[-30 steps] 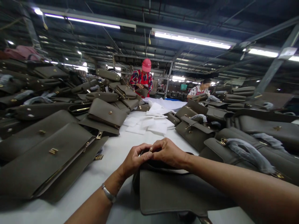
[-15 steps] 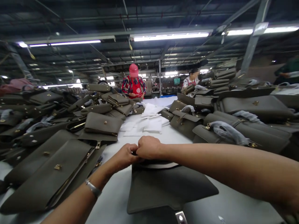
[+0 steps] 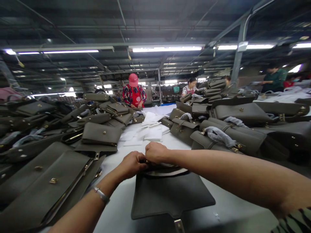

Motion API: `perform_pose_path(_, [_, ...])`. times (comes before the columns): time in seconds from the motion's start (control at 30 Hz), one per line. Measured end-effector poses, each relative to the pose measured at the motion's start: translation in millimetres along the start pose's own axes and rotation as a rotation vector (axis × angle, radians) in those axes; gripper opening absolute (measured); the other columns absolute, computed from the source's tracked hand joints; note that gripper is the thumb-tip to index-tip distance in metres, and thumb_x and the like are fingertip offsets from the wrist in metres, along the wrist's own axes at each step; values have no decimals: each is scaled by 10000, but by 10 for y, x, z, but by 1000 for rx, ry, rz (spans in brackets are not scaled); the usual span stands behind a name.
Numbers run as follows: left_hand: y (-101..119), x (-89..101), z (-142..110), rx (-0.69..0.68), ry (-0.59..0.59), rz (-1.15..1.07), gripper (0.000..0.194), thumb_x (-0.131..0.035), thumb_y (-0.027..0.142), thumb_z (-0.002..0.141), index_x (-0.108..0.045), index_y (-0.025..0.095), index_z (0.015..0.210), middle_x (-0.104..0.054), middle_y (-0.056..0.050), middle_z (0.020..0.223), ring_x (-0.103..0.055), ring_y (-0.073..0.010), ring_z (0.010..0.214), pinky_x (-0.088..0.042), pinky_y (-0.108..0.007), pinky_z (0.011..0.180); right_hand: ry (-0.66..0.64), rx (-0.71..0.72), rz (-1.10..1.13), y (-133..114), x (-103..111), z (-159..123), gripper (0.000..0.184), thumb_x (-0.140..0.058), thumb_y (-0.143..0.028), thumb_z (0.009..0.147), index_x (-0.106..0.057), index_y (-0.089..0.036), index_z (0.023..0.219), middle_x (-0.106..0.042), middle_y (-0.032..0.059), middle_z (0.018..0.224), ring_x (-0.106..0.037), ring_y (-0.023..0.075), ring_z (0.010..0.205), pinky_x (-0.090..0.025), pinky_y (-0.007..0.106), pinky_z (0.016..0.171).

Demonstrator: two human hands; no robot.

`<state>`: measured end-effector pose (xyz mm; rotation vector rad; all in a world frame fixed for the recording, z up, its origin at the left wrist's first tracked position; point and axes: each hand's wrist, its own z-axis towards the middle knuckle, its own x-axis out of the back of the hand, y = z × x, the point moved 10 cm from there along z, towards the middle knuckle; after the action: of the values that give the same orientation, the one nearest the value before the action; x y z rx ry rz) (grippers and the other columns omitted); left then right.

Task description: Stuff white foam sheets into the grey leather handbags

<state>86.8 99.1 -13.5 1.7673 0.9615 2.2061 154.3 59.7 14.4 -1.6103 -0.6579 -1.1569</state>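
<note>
A dark olive handbag (image 3: 170,195) lies in front of me, its flap spread toward me with a metal clasp plate (image 3: 179,225) at the flap's edge. Its opening shows a pale strip of lining behind the flap. At the left end of that opening, my left hand (image 3: 133,164) grips the bag's edge with thumb and fingers together. My right hand (image 3: 155,152) is closed right beside it on the same corner, its fingertips hidden. A tiny gold glint shows between the two hands; what exactly they pinch there cannot be made out.
Piles of similar bags (image 3: 60,174) line the left side, and more bags (image 3: 233,136) with plastic-wrapped handles are heaped on the right. White sheets (image 3: 148,131) lie mid-table beyond my hands. A person in a red cap (image 3: 133,94) stands at the far end; other people are farther right.
The view has turned slightly right and tilted up. Both hands stay at the bag's left corner, with the left hand slightly lower against the edge.
</note>
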Motion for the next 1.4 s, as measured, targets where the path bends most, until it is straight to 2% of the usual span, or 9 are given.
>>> perform_pose_path(0.33, [-67,-13,-11,51,-36,111,249,-618,326,645,-741,229,839,-673,2,725,-548,-166,690,-359,-235,606,-178,-149,240,316,-86,-134,121,-538,-126,688,-656,-127,711,-625,17,507,-525,113,389,-410,197,413])
perform_pose_path(0.5, [-37,39,-16,38,-35,161,170,-614,309,652,-719,234,762,-665,2,760,-554,-173,741,-356,-251,646,-161,-290,339,903,54,-334,93,-523,-106,660,-609,-139,646,-525,-12,383,-416,103,293,-303,200,337])
perform_pose_path(0.73, [-18,8,82,-23,-42,95,105,-596,298,694,-647,206,688,-631,-4,817,-539,-182,784,-366,-270,712,-66,-276,666,1563,147,-564,85,-507,-116,561,-527,-176,618,-500,-31,372,-435,116,310,-295,201,328])
perform_pose_path(0.87, [-150,9,130,-42,15,-139,208,-588,384,749,-643,185,729,-621,-16,805,-540,-183,794,-383,-268,746,162,-180,728,1718,329,-647,176,-515,-202,673,-535,-162,844,-540,-31,475,-472,113,420,-353,209,406])
perform_pose_path(1.0, [-439,-35,129,45,67,-445,350,-573,516,784,-641,173,762,-578,-4,751,-502,-160,747,-390,-241,703,480,-30,508,1952,424,-824,355,-456,-206,754,-541,-149,1094,-651,55,849,-592,153,768,-488,308,740])
perform_pose_path(1.1, [-573,-59,156,81,173,-532,371,-595,541,772,-606,172,740,-522,17,707,-461,-138,704,-382,-219,658,320,110,409,1924,69,-831,762,-596,-263,728,-295,-181,1423,-436,142,1390,-470,238,1212,-397,415,1010])
perform_pose_path(1.2, [-652,-121,213,124,261,-635,402,-580,579,769,-562,180,726,-476,36,653,-429,-121,629,-384,-209,587,199,265,414,1730,-117,-860,1106,-744,-377,649,-65,-147,1492,-157,173,1530,-221,283,1391,-206,452,1141])
perform_pose_path(1.3, [-703,-143,217,160,357,-725,425,-618,617,708,-586,203,795,-544,26,688,-500,-150,656,-445,-228,590,258,279,593,1650,2,-860,984,-798,-398,584,-334,-180,1424,-358,144,1448,-351,295,1318,-275,421,1107])
perform_pose_path(1.4, [-782,-93,98,223,513,-738,550,-556,700,681,-620,239,974,-661,-26,885,-605,-255,867,-539,-313,705,326,133,1007,1781,80,-765,525,-673,-533,703,-643,-143,1053,-644,104,1032,-588,254,973,-455,375,892])
